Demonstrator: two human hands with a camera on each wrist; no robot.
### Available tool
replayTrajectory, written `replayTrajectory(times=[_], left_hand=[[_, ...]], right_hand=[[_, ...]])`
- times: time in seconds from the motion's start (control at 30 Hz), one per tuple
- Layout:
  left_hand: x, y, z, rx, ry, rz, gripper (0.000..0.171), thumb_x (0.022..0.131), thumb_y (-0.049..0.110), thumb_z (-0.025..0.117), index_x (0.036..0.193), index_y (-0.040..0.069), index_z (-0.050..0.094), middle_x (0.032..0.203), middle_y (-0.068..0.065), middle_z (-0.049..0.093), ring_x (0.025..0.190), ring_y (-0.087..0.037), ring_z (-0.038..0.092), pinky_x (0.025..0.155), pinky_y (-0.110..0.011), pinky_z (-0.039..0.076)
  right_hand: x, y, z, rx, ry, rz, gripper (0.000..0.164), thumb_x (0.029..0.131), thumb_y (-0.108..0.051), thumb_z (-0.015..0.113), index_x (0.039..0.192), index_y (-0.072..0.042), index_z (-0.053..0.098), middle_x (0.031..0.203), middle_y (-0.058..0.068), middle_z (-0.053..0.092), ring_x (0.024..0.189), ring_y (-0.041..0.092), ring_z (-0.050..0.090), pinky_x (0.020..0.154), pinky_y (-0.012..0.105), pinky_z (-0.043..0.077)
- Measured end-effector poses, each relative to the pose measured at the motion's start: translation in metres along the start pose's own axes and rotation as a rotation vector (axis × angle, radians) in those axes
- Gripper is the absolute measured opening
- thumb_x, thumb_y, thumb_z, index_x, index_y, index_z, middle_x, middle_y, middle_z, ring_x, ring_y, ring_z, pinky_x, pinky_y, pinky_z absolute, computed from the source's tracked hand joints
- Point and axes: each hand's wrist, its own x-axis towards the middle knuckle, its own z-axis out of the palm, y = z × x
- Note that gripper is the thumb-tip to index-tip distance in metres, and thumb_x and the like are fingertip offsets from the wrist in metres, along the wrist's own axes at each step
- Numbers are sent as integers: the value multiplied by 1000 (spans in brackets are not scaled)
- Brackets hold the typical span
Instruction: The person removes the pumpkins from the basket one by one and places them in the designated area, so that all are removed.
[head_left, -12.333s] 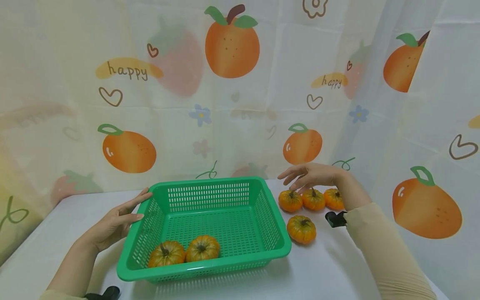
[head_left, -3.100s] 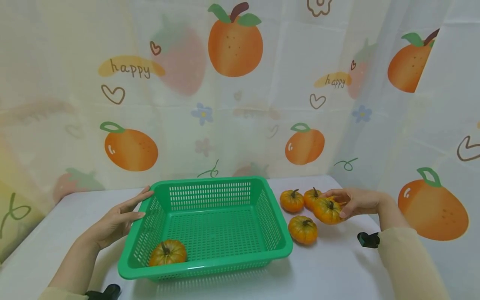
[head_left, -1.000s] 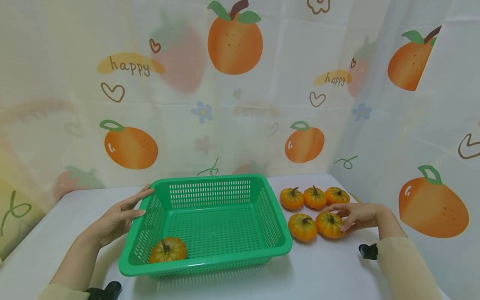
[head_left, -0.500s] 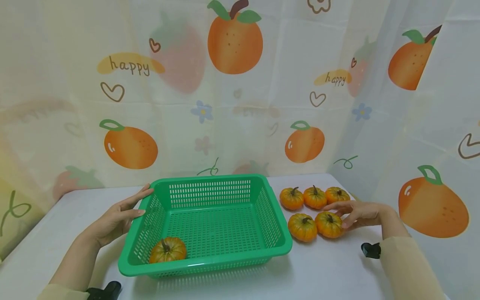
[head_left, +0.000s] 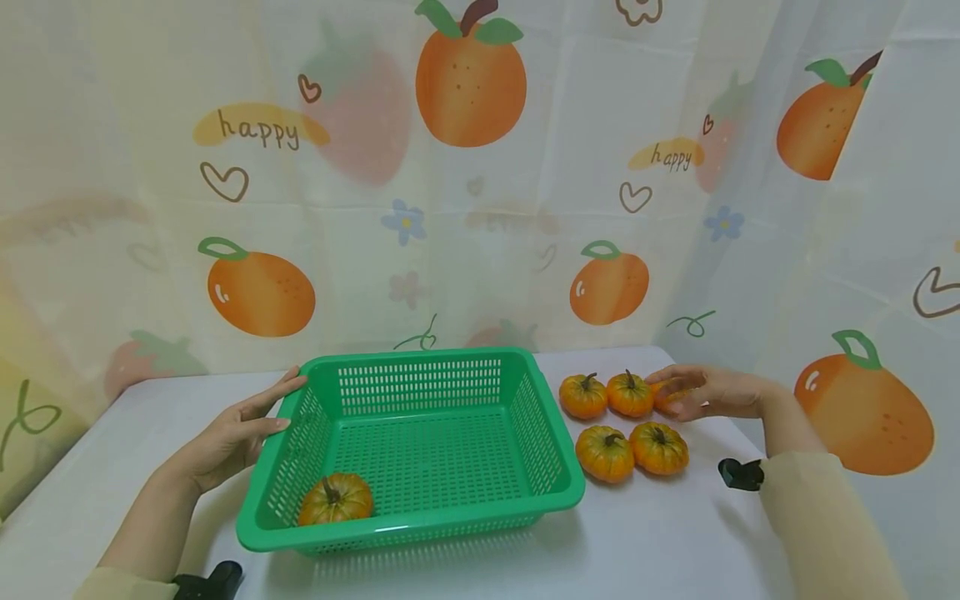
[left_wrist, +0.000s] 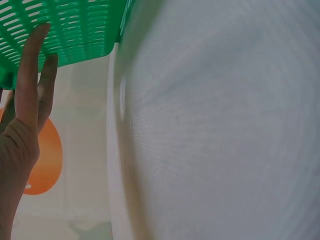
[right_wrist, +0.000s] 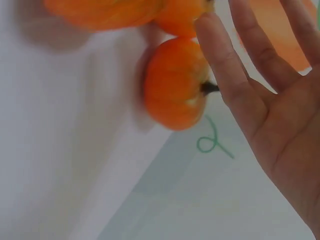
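In the head view, my left hand (head_left: 228, 442) rests against the left side of the green plastic basket (head_left: 414, 358). Its fingers are fairly straight, touching the rim and outer wall; the left wrist view shows extended fingers (left_wrist: 29, 75) on the slotted side. One small orange pumpkin (head_left: 337, 500) lies in the basket's near-left corner. To the basket's right, my right hand (head_left: 708, 392) is at the back-row pumpkin (head_left: 663, 398) farthest right, partly covering it. The right wrist view shows loosely extended fingers beside a pumpkin (right_wrist: 175, 85), gripping nothing; contact cannot be told.
Two more pumpkins stand in the back row, the left one (head_left: 582, 397) near the basket and the middle one (head_left: 630, 395) beside it. In front sit a left pumpkin (head_left: 604, 455) and a right pumpkin (head_left: 660, 450). A fruit-print curtain (head_left: 480, 200) hangs behind the white table (head_left: 630, 542).
Earlier the basket held two pumpkins; now one. My right hand has set a pumpkin down in the front row, let go and moved back to the rear-right one. My left hand stays put.
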Motion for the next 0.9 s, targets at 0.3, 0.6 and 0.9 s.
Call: replayTrajectory(times=[0.3, 0.6, 0.9], left_hand=[[0, 1, 2, 4, 19, -31, 64, 103, 5, 40, 160, 17, 14, 167, 19, -14, 154, -14, 2, 92, -27, 57], [0, 3, 2, -1, 0, -21, 64, 103, 4, 39, 160, 15, 13, 167, 17, -16, 149, -36, -20, 95, -26, 55], [-1, 2, 1, 18, -5, -8, 63, 103, 5, 38, 160, 15, 12, 167, 16, -16, 128, 15, 37, 90, -29, 58]], right_hand=[[15, -42, 0, -81, 42, -124, 58, 93, -23, 62, 147, -17, 43, 154, 23, 38, 136, 42, 45, 110, 52, 45], [29, -100, 19, -211, 68, -296, 51, 96, -23, 61, 145, -23, 47, 148, 16, 50, 129, 32, 57, 106, 46, 50], [44, -153, 46, -237, 2, -399, 47, 95, -23, 65, 139, -25, 52, 145, 8, 53, 132, 31, 55, 107, 46, 49]])
